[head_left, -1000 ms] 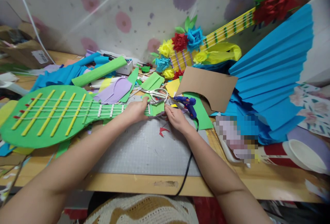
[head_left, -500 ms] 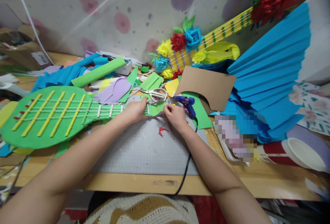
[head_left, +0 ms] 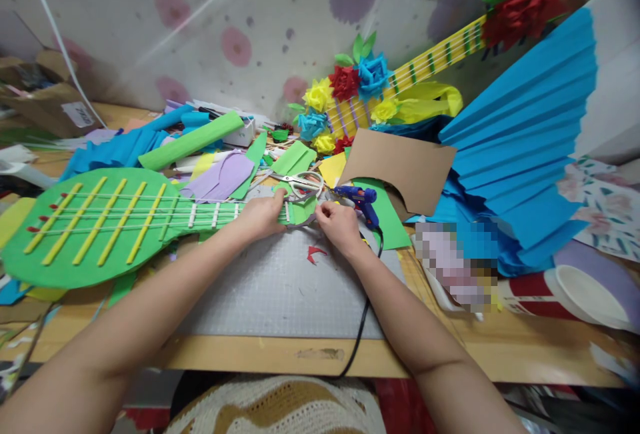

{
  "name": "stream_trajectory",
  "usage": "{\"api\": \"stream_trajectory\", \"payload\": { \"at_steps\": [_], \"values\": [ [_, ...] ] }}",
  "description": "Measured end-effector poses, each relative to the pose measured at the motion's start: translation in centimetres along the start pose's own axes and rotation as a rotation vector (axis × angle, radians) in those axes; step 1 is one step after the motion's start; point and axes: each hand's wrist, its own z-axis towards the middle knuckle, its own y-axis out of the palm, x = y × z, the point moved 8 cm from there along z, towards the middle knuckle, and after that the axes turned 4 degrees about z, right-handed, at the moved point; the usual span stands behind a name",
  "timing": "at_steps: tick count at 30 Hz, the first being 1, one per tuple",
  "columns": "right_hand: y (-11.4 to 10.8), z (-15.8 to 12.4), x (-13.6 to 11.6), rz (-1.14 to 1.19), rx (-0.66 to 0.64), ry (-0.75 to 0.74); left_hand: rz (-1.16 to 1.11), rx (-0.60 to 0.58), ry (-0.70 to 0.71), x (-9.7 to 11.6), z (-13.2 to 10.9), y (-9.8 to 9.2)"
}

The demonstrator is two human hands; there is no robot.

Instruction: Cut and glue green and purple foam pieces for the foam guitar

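A green paper guitar (head_left: pixel 95 224) with yellow strips and white strings lies across the left of the table, its neck reaching the middle. My left hand (head_left: pixel 261 216) is closed on the end of the neck. My right hand (head_left: pixel 340 225) pinches something small at the neck's tip; what it holds is hidden by the fingers. White-handled scissors (head_left: pixel 301 183) lie just beyond both hands. A blue glue gun (head_left: pixel 364 201) rests right of my right hand, its black cord (head_left: pixel 361 327) running off the front edge.
A grey cutting mat (head_left: pixel 285 287) lies under my forearms. Brown cardboard (head_left: pixel 405 167), pleated blue paper (head_left: pixel 525 147), a yellow paper guitar with paper flowers (head_left: pixel 350 101), coloured scraps and a red-and-white cup (head_left: pixel 565 291) crowd the back and right of the wooden table (head_left: pixel 525 347).
My right hand has crept slightly left toward the neck's tip, its fingers closing tighter. The left hand and the guitar have stayed in place.
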Motion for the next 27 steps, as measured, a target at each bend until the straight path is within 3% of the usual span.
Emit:
{"api": "stream_trajectory", "payload": {
  "at_steps": [13, 27],
  "values": [
    [-0.20, -0.08, 0.04, -0.001, 0.017, -0.066, -0.003, 0.007, 0.003, -0.01, 0.05, 0.05],
    [-0.09, 0.12, 0.30, -0.063, 0.020, -0.012, 0.001, 0.018, 0.018, 0.04, 0.14, 0.00]
  ]
}}
